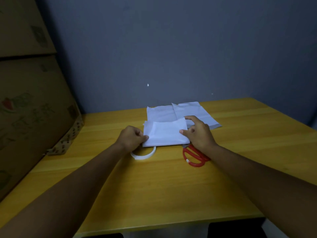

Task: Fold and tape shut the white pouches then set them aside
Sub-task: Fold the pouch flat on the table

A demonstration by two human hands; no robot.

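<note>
The white pouch (165,133) sits between both hands, looking thin, light and floppy, so the left hand (132,138) pinches its left edge while the right hand (197,133) pinches its right edge.

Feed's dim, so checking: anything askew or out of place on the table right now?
Nothing damaged or spilled. The folded pouch, held by the left hand and right hand, overlaps the tape roll and the red scissors, partly hiding both.
</note>
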